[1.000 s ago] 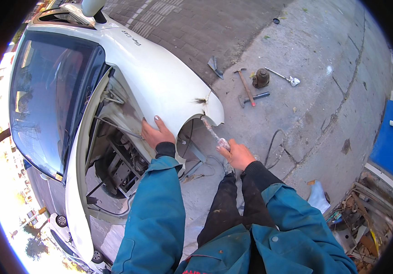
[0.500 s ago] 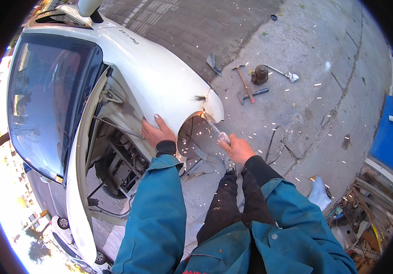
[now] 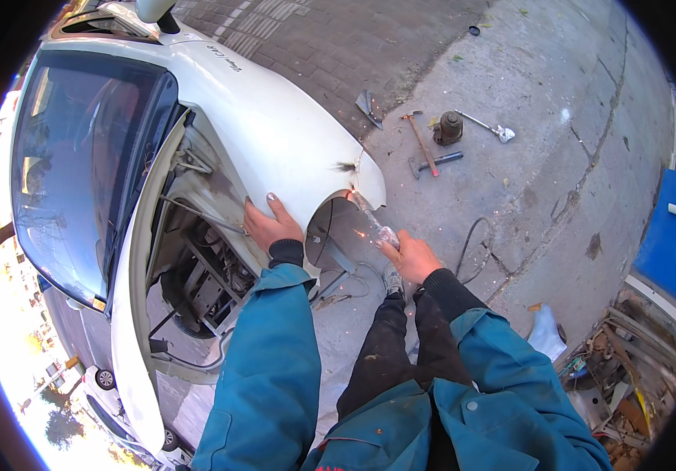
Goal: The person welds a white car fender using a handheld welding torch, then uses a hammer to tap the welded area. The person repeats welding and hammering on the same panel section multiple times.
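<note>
My left hand (image 3: 273, 225) lies on the edge of the white car fender (image 3: 291, 149) above the wheel arch, fingers spread, holding nothing. My right hand (image 3: 411, 257) is closed around the pale, stained grip of a slim rod-like tool that looks like a welding torch (image 3: 367, 210). Its tip meets the wheel arch lip, where a small orange glow shows. A few sparks hang in the air beside the tool. Above the tip, the fender carries a dark scorched or cracked patch (image 3: 346, 166).
On the concrete lie a red-handled hammer (image 3: 423, 141), a dark-handled hammer (image 3: 448, 158), a bottle jack (image 3: 448, 128) and a metal rod (image 3: 479, 123). A black cable (image 3: 473, 243) loops right of my hand. Scrap (image 3: 621, 377) is heaped at lower right. The engine bay (image 3: 204, 275) gapes at left.
The many sparks that flew across the ground at right have thinned to a few. Both hands and the tool hold almost the same places; the glow at the tip is smaller.
</note>
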The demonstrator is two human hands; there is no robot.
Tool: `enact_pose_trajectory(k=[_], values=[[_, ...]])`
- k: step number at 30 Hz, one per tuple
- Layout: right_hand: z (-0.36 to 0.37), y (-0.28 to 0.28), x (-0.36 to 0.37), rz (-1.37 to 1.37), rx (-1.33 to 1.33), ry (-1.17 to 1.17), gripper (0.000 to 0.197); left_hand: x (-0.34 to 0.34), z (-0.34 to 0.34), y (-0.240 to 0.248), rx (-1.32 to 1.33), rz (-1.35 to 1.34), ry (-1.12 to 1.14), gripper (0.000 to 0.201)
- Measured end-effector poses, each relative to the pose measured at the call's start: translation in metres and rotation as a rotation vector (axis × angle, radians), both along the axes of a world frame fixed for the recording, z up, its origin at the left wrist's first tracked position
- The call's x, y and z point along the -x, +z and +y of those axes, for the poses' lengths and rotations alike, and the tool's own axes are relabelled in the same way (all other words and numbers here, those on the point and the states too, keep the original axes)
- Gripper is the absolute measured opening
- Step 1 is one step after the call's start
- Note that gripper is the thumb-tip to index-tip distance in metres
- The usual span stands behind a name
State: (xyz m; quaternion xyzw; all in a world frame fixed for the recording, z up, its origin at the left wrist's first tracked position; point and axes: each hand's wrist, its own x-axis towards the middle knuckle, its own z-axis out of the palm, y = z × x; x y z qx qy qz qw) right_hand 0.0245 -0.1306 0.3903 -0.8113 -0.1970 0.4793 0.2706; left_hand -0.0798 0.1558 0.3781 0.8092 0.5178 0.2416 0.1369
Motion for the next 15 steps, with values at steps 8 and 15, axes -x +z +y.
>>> enact_pose_trajectory(k=[8, 15], values=[[0.005, 0.0003, -0.0013, 0.001, 0.0, 0.013, 0.068, -0.0001, 0.0006, -0.0007, -0.003, 0.013, 0.011, 0.064], [0.0057, -0.0024, -0.0016, -0.006, -0.01, 0.011, 0.069, 0.0003, 0.0003, -0.0014, -0.024, -0.003, -0.002, 0.064]])
